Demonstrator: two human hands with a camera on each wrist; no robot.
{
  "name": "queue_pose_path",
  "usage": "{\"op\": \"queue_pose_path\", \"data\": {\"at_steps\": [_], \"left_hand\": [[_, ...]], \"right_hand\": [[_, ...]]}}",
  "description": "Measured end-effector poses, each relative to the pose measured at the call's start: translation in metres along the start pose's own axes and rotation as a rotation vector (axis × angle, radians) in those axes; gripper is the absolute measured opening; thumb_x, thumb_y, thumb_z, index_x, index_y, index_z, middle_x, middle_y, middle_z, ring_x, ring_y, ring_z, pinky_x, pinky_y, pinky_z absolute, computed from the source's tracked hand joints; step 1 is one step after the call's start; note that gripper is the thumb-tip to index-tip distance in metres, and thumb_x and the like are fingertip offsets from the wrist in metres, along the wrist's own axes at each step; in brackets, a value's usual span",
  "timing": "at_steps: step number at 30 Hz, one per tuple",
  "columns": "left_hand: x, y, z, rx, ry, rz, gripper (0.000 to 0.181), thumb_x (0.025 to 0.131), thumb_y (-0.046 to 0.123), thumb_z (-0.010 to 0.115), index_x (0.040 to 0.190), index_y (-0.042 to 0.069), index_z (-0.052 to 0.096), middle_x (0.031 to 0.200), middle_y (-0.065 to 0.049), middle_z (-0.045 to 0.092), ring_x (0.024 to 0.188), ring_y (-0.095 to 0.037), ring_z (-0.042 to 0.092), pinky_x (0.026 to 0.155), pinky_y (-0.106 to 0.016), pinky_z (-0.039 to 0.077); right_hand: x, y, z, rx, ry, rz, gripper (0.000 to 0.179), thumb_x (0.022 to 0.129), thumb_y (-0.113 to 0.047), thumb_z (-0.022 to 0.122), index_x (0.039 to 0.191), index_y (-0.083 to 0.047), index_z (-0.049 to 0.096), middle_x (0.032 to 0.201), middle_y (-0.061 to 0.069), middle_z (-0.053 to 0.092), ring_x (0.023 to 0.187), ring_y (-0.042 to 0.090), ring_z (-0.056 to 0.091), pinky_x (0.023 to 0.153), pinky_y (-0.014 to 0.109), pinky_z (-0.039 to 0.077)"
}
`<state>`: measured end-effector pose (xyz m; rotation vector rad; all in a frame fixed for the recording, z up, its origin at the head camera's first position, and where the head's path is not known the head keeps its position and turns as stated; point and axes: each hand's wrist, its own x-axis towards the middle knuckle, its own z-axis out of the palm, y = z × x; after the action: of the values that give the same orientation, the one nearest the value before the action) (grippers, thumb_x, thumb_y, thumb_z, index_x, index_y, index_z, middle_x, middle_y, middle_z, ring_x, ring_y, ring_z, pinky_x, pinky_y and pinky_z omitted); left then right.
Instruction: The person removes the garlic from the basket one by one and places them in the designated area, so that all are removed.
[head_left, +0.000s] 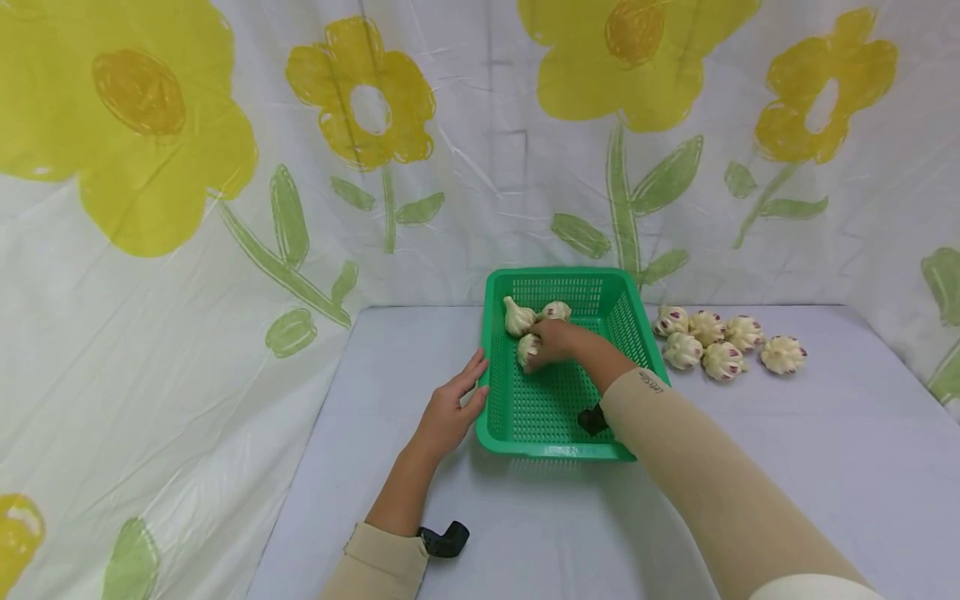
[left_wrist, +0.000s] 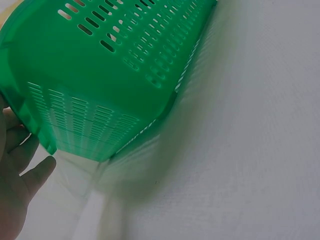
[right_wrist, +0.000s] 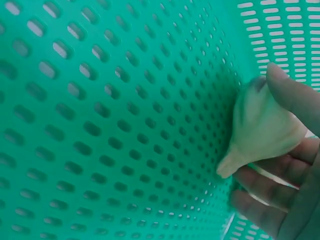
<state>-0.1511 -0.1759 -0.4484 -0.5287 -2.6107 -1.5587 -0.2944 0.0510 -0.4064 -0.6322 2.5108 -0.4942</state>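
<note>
A green plastic basket (head_left: pixel 555 451) with slotted walls stands on the table. Inside it, my right hand (head_left: pixel 561 340) holds a garlic bulb (head_left: pixel 528 354) low near the basket floor. The right wrist view shows this garlic bulb (right_wrist: pixel 265 122) between thumb and fingers, its stem toward the perforated green surface. Two more garlic bulbs, one with a long stem (head_left: pixel 517 317) and one behind the hand (head_left: pixel 556 311), lie at the basket's far end. My left hand (head_left: pixel 447 417) touches the left rim with extended fingers; the left wrist view shows those fingers (left_wrist: pixel 25 152) beside the rim.
Several garlic bulbs with purple marks (head_left: pixel 723 360) lie grouped on the white-covered table (head_left: pixel 787 450), right of the basket. One bulb (head_left: pixel 783 355) sits a little apart at their right. A white curtain with yellow flowers (head_left: pixel 487 167) hangs behind the table.
</note>
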Motion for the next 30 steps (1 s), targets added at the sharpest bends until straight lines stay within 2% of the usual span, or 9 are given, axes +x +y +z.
{"op": "queue_pose_path", "data": {"at_steps": [12, 14, 17, 19, 24, 30], "left_hand": [[0.0014, 0.0020, 0.0011, -0.003, 0.000, -0.006, 0.049, 0.103, 0.028, 0.051, 0.150, 0.013, 0.042, 0.159, 0.012, 0.029, 0.143, -0.009, 0.034, 0.114, -0.036, 0.037], [0.0009, 0.0011, 0.0009, 0.002, 0.000, -0.011, 0.050, 0.104, 0.030, 0.050, 0.150, 0.014, 0.042, 0.159, 0.012, 0.029, 0.143, -0.010, 0.034, 0.114, -0.036, 0.037], [0.0002, -0.0002, 0.0002, 0.010, 0.003, -0.012, 0.050, 0.104, 0.032, 0.050, 0.150, 0.014, 0.042, 0.159, 0.011, 0.030, 0.143, -0.012, 0.035, 0.114, -0.037, 0.037], [0.0001, -0.0004, -0.0003, 0.013, 0.006, -0.018, 0.050, 0.104, 0.033, 0.050, 0.150, 0.015, 0.042, 0.159, 0.012, 0.030, 0.143, -0.011, 0.035, 0.114, -0.037, 0.037], [0.0004, -0.0012, -0.0008, 0.006, 0.014, -0.019, 0.049, 0.104, 0.030, 0.050, 0.150, 0.015, 0.043, 0.159, 0.013, 0.030, 0.142, -0.010, 0.037, 0.113, -0.035, 0.038], [0.0020, -0.0030, 0.0018, -0.002, 0.009, 0.009, 0.049, 0.104, 0.028, 0.050, 0.150, 0.012, 0.043, 0.159, 0.008, 0.031, 0.143, -0.013, 0.037, 0.112, -0.037, 0.039]], "right_hand": [[0.0076, -0.0025, 0.0023, -0.030, -0.003, 0.052, 0.072, 0.081, -0.036, 0.079, 0.140, -0.004, 0.053, 0.141, 0.017, 0.053, 0.118, 0.029, 0.057, 0.096, 0.044, 0.050], [0.0082, -0.0037, 0.0026, -0.033, -0.012, 0.070, 0.076, 0.081, -0.037, 0.079, 0.144, -0.004, 0.049, 0.147, 0.018, 0.048, 0.123, 0.030, 0.054, 0.099, 0.045, 0.049], [0.0094, -0.0053, 0.0029, -0.038, -0.015, 0.079, 0.078, 0.081, -0.037, 0.079, 0.144, -0.003, 0.048, 0.146, 0.018, 0.048, 0.123, 0.031, 0.054, 0.099, 0.045, 0.049], [0.0095, -0.0071, 0.0025, -0.038, -0.013, 0.084, 0.076, 0.080, -0.037, 0.080, 0.141, -0.003, 0.051, 0.143, 0.017, 0.051, 0.120, 0.030, 0.055, 0.098, 0.044, 0.049], [0.0100, -0.0087, 0.0020, -0.036, -0.005, 0.093, 0.068, 0.079, -0.038, 0.081, 0.133, -0.004, 0.058, 0.123, 0.014, 0.063, 0.101, 0.026, 0.061, 0.087, 0.041, 0.053], [0.0077, -0.0052, 0.0011, -0.026, -0.025, 0.110, 0.060, 0.080, -0.039, 0.081, 0.125, -0.005, 0.062, 0.104, 0.010, 0.065, 0.088, 0.023, 0.063, 0.078, 0.038, 0.054]]}}
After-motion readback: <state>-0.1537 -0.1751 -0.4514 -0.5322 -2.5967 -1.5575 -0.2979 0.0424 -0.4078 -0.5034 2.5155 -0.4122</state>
